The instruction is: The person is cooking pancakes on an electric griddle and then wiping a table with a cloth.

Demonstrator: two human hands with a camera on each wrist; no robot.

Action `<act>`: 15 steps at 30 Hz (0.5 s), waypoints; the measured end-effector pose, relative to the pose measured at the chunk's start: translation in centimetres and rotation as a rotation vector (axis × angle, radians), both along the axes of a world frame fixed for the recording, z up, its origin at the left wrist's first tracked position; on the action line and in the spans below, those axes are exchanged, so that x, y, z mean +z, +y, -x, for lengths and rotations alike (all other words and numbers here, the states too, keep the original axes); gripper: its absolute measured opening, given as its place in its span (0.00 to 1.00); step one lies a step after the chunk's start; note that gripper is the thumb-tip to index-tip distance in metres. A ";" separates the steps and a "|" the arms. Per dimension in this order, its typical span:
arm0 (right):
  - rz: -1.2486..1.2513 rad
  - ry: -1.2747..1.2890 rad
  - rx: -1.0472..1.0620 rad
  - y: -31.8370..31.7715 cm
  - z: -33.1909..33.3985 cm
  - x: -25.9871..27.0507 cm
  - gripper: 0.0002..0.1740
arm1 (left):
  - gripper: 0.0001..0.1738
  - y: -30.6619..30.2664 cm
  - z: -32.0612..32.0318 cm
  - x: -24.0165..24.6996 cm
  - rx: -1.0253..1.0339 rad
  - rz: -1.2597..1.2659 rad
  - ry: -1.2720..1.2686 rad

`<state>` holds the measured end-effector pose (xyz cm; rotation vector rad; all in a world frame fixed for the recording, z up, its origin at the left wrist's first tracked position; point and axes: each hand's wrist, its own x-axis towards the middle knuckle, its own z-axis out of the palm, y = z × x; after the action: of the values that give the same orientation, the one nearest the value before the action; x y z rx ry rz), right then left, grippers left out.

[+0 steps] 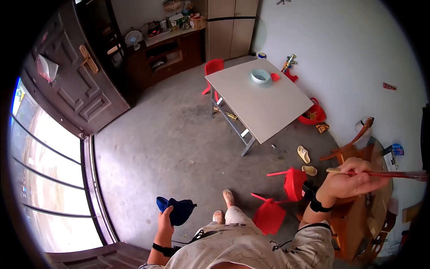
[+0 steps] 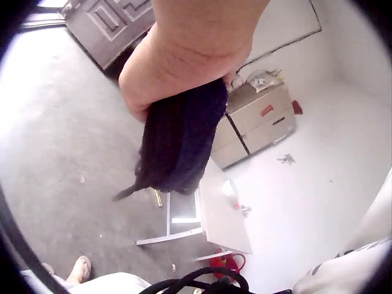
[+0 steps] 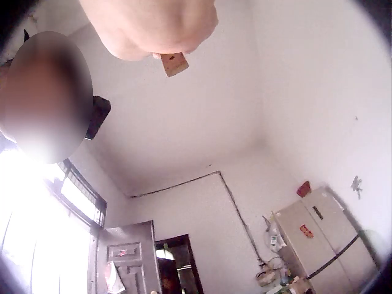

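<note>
Left hand (image 1: 165, 223): fingers curled round bunched blue cloth (image 1: 180, 210), low by the hip above the floor. Right hand (image 1: 351, 183): fingers closed on thin red stick (image 1: 394, 174), pointing right over the wooden furniture (image 1: 363, 224). Risks: the long stick could knock the furniture, and the tipped red stools (image 1: 293, 181) near the feet could trip the person.

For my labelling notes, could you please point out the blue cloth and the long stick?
blue cloth (image 1: 179, 211), head view, middle of the bunched fabric.
long stick (image 1: 403, 175), head view, bare red shaft.
</note>
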<state>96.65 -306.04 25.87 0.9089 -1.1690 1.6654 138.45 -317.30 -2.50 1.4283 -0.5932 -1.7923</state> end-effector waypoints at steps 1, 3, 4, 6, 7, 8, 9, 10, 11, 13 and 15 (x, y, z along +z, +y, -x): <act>0.016 0.020 0.023 -1.7 0.0 0.2 0.35 | 0.16 -0.2 -0.1 -0.4 0.021 -0.003 0.014; 0.018 0.068 0.076 -3.8 1.3 -0.5 0.34 | 0.17 0.0 0.3 -0.5 0.051 -0.018 0.023; 0.017 0.073 0.086 -5.2 1.7 -0.4 0.34 | 0.18 -0.2 0.9 -0.1 0.097 -0.010 0.002; 0.011 0.057 0.141 -8.1 1.6 -0.4 0.34 | 0.18 -1.2 1.8 0.3 0.146 0.000 -0.020; 0.014 0.042 0.162 -9.6 1.6 0.2 0.34 | 0.19 -1.3 2.1 0.2 0.155 0.001 0.002; 0.006 0.044 0.172 -10.8 1.9 0.5 0.34 | 0.19 -1.4 2.4 0.0 0.166 0.000 0.025; 0.010 0.061 0.204 -12.2 2.4 0.6 0.33 | 0.18 -1.8 2.9 -0.5 0.172 -0.011 0.033; 0.013 0.076 0.235 -13.5 2.8 0.9 0.33 | 0.18 -2.3 3.4 -0.5 0.181 -0.017 0.034; 0.037 0.087 0.262 -14.9 3.3 1.2 0.32 | 0.18 -2.7 4.0 -0.1 0.176 -0.018 0.039; 0.044 0.091 0.302 -17.7 4.3 1.9 0.32 | 0.17 -3.5 5.3 0.1 0.176 -0.023 0.040; 0.063 0.098 0.373 -20.5 5.5 2.3 0.30 | 0.16 -4.1 6.2 -0.3 0.218 -0.004 0.023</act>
<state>91.10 -326.55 28.21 1.2098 -0.9139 1.9147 132.28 -321.44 -2.79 1.4156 -0.4052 -1.6365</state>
